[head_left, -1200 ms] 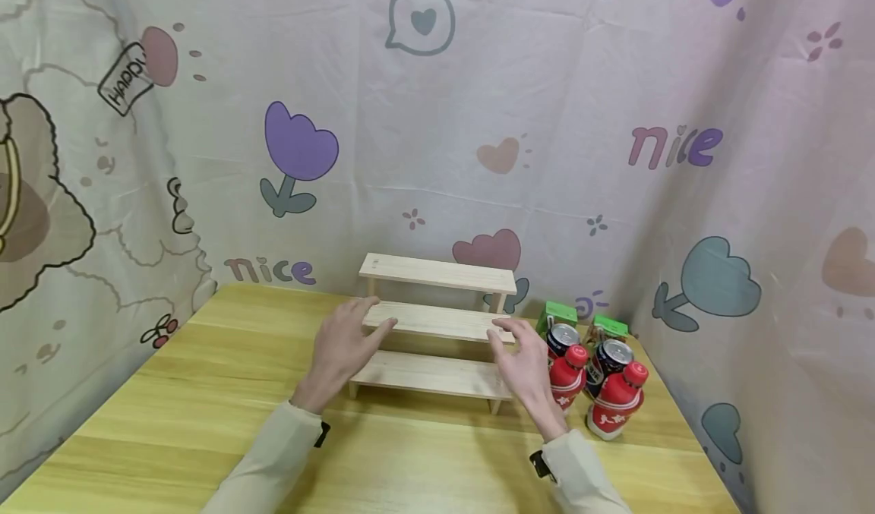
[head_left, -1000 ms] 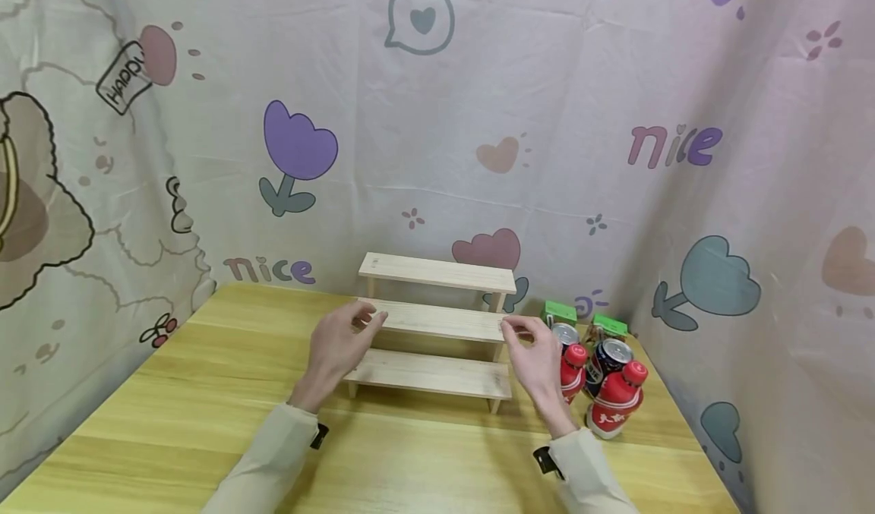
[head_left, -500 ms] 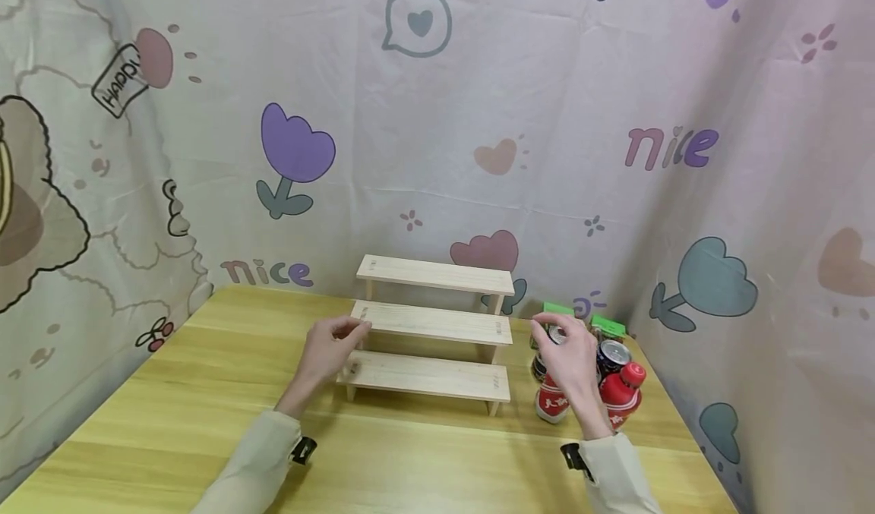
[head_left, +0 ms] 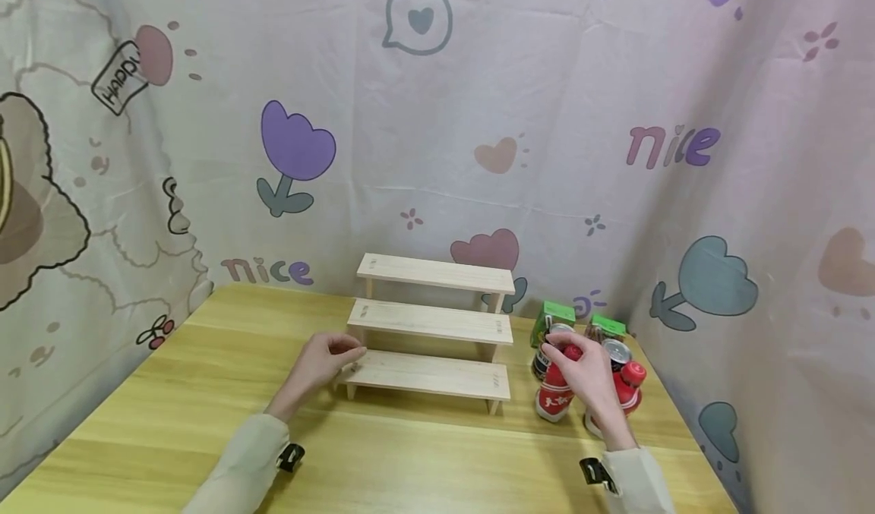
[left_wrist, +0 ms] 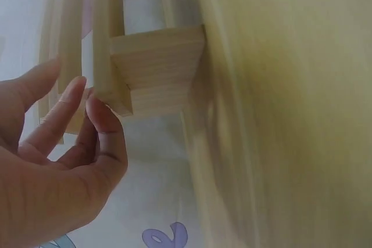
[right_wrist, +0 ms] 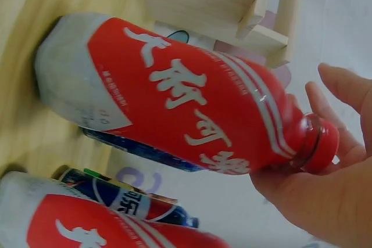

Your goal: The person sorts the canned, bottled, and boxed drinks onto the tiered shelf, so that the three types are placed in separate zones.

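A three-tier wooden shelf rack (head_left: 431, 373) stands on the table. My left hand (head_left: 324, 356) is at the left end of its lowest board; in the left wrist view the loosely bent fingers (left_wrist: 106, 120) come right up to the board's corner. My right hand (head_left: 581, 366) hovers around the top of the nearer-left red cola bottle (head_left: 554, 396). In the right wrist view that bottle's red cap (right_wrist: 322, 143) lies among the fingers, which are spread and loosely curved, not closed round it. The bottle stands upright on the table.
Beside it on the right is a second red cola bottle (head_left: 633, 377), partly behind my right hand. Dark cans (head_left: 617, 353) stand behind the bottles, and green-topped boxes (head_left: 555, 315) farther back. A patterned cloth (head_left: 410, 119) hangs behind the wooden table (head_left: 410, 453).
My left hand has come down from the middle board to the lowest one. My right hand has moved right, away from the rack, and down over the left bottle.
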The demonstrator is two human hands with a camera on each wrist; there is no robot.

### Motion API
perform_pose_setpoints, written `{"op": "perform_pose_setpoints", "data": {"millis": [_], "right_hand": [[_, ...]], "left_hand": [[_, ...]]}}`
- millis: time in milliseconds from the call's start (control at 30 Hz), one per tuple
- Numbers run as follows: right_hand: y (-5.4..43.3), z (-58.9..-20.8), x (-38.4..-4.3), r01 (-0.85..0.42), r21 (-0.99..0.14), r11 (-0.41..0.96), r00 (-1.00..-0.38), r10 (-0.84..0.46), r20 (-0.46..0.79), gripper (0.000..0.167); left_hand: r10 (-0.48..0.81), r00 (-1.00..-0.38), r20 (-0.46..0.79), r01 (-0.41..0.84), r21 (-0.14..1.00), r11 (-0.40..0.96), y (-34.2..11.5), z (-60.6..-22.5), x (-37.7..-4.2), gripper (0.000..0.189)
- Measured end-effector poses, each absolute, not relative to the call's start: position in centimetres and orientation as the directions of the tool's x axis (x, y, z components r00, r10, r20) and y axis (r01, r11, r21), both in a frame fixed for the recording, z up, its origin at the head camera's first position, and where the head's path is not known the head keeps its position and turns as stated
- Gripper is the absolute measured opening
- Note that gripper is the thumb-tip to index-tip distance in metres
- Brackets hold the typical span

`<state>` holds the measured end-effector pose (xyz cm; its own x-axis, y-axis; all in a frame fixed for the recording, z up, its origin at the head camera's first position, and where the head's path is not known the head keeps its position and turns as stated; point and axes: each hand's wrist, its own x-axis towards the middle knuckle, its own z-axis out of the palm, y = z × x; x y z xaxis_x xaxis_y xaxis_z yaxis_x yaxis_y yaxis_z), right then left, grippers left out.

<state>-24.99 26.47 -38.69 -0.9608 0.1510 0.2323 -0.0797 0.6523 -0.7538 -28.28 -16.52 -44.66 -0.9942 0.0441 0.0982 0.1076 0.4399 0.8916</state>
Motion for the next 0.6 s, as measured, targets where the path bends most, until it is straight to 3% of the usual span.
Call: {"op": "perform_pose_setpoints", "data": {"millis": [267, 600], "right_hand": [[27.7, -39.5, -25.1, -0.055, -0.834, 0.549, -0.982, 0.121, 0.144, 0.048], [28.5, -41.4, -24.4, 0.044, -0.898, 0.438, -0.991, 0.132, 0.015, 0.059]], "left_hand": [[0.057, -0.994, 0.096, 0.112, 0.867, 0.486, -17.0, -45.1, -28.4, 0.023], [0.121, -0.992, 0.021, 0.078, 0.868, 0.490, -17.6, -45.4, -28.5, 0.031]]}}
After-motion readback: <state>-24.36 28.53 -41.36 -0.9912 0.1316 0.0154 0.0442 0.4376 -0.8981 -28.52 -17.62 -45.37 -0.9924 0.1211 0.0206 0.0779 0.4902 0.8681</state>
